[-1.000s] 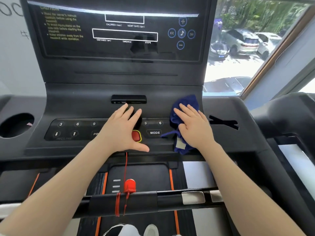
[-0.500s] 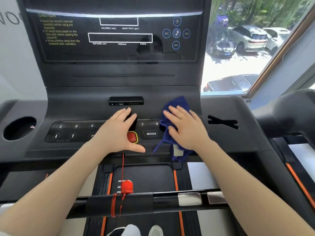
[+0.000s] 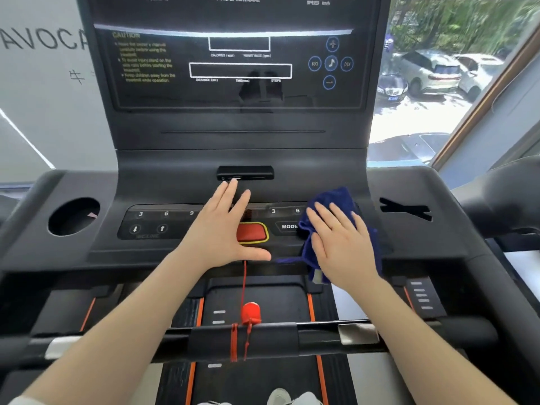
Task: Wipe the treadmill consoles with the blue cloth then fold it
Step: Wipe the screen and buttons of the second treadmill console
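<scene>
We note right hand (image 3: 340, 244) flat, open, pressing blue cloth (image 3: 336, 200) right of red stop button (image 3: 251, 232); left hand (image 3: 222, 229) open, empty, partly over it. Risk: accidental press.

Gym or fitness room, seen from my spot on treadmill belt (image 3: 257, 375). Evidence: console (image 3: 239, 68) with calories, distance, speed readouts; red safety-key cord (image 3: 244, 287); front handlebar (image 3: 321, 337); window (image 3: 432, 83) overlooking parked cars; lettered wall (image 3: 43, 83) at left.

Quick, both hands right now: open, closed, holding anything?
Left hand: open, flat on the console, holding nothing.
Right hand: open, palm pressing the blue cloth onto the console, not gripping it.
</scene>
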A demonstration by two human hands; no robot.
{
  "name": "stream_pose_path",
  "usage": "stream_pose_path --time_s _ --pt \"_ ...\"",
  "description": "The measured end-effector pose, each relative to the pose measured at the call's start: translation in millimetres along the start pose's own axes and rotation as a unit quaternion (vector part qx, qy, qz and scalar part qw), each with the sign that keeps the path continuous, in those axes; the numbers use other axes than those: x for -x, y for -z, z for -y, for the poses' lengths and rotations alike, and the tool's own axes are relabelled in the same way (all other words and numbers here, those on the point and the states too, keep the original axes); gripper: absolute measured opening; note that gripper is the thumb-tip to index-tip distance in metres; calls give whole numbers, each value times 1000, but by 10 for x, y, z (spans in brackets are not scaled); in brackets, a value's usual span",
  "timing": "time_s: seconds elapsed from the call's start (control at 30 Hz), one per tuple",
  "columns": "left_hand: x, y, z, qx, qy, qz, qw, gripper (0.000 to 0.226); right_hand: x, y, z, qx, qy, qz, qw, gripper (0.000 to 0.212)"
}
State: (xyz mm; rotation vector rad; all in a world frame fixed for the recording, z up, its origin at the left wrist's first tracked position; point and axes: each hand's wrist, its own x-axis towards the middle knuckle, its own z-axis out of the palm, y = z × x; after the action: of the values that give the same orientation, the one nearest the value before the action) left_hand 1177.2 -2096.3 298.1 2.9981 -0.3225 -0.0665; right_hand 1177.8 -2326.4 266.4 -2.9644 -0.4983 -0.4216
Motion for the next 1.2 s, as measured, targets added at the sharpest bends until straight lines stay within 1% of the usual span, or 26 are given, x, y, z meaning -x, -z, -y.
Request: stream_pose_path --time_s 0.1,0.13,0.17,0.27,0.3,0.37,0.43,0.47,0.5,0.53,0.57,0.6,0.63,0.67,0.7,0.73,0.77,0.8,0.87,0.9,0.93,0.97,1.0,1.03,1.1,1.2 --pt "214 36 285 28 25 4 999 142 -265 76 175 -16 37 73 997 60" --pt "298 61 392 40 39 -2 998 135 -354 87 247 -24 54 89 994 65" --pt "378 79 500 58 57 -14 997 123 -445 96 330 -33 72 105 991 66" --pt "573 47 806 119 142 -53 981 78 -708 92 688 -47 124 143 981 63" --pt "625 26 896 136 168 -64 974 69 -773 76 844 -49 139 148 978 60" --pt "741 -22 1041 164 207 -85 961 59 -868 21 1196 -52 159 157 973 48" --pt "842 -32 1162 213 219 -129 943 52 -909 -38 1574 -64 173 157 970 45" --pt "882 -17 1236 253 222 -155 929 49 -924 -64 1782 -67 176 156 970 45" --pt "896 -8 1276 307 223 -179 908 47 -934 -83 1952 -67 179 157 969 46" --pt "900 21 1303 385 234 -191 872 45 -946 -103 2112 -66 180 156 969 47" --pt "901 75 1339 476 252 -198 819 44 -954 -127 2286 -64 179 153 970 48" --pt "901 115 1376 560 270 -200 757 40 -944 -156 2448 -61 179 148 971 48" --pt "899 145 1406 623 283 -198 701 31 -916 -183 2600 -57 179 141 972 49" --pt "893 153 1426 666 287 -194 661 24 -872 -222 2736 -52 176 131 974 49" --pt "888 139 1443 689 281 -184 642 23 -814 -271 2845 -43 171 119 977 49" --pt "886 123 1450 698 281 -172 635 24 -745 -313 2925 -31 163 99 981 49" --pt "912 123 1436 697 286 -158 638 26 -676 -339 2972 -21 154 79 985 50" --pt "919 120 1441 689 285 -142 651 28 -611 -352 2979 -13 155 65 986 51" --pt "937 127 1471 671 300 -126 666 42 -512 -397 2874 24 198 43 979 52" --pt "941 105 1496 642 292 -130 697 50 -469 -421 2778 46 227 30 972 52" --pt "958 82 1511 602 269 -134 740 53 -424 -437 2665 63 253 17 965 51" --pt "976 63 1505 554 228 -135 790 51 -378 -457 2539 79 273 0 959 52" --pt "999 44 1483 504 193 -139 830 49 -332 -482 2401 98 284 -12 954 54" --pt "1014 15 1468 461 167 -144 860 50 -287 -496 2251 119 285 -21 951 55" --pt "1018 -39 1443 399 143 -152 893 57 -204 -480 1935 147 258 -34 954 53" --pt "975 -82 1411 339 151 -130 919 64 -74 -380 1468 175 180 -36 967 51"
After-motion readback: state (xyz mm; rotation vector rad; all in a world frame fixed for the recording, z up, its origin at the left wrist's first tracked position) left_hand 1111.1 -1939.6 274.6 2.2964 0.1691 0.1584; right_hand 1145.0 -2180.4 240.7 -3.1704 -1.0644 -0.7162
